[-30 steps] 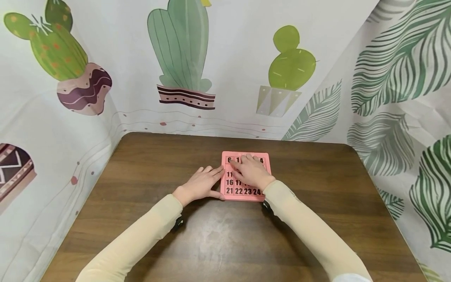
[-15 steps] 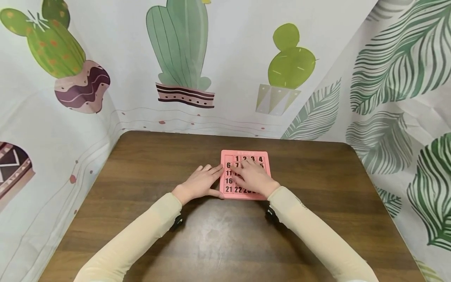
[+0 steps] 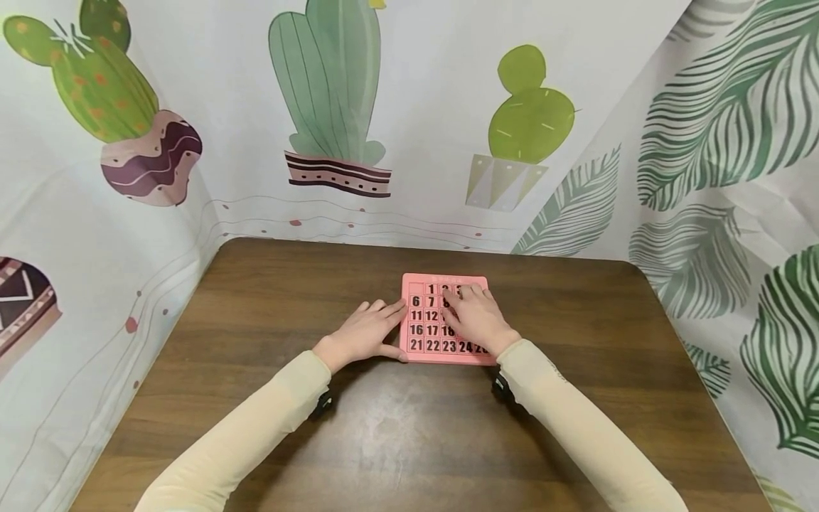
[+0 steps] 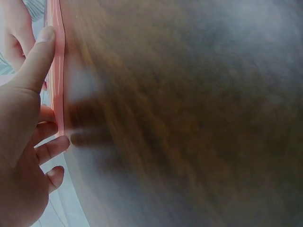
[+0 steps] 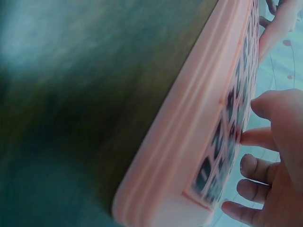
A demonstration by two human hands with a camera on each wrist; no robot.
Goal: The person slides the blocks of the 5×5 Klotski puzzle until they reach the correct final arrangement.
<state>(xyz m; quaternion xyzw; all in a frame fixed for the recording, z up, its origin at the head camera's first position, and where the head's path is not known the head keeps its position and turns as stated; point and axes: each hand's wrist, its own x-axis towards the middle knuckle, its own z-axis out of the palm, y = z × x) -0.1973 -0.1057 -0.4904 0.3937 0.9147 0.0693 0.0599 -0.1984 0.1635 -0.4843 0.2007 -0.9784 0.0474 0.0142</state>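
A pink number slide puzzle point(image 3: 432, 346) lies flat on the brown table, its black-numbered tiles in a square grid. The grid's top-left cell is bare, with tile 6 just below it. Along the puzzle's left side rests my left hand point(image 3: 363, 334), fingertips against the edge and thumb at the lower left corner. In the left wrist view that thumb point(image 4: 40, 56) lies on the pink rim. My right hand point(image 3: 478, 320) is over the right part of the grid and hides several tiles. Its index finger point(image 5: 259, 138) reaches the tiles in the right wrist view; the other fingers are raised.
The wooden table point(image 3: 384, 441) has rounded far corners. Behind it hangs a white cloth point(image 3: 429, 128) printed with cacti and leaves. A dark wrist device point(image 3: 501, 386) shows below the right cuff.
Tile 6 slid down from the top-left cell to the row below, which bared that cell. My right hand then shifted right across the grid. My left hand stayed at the left edge.
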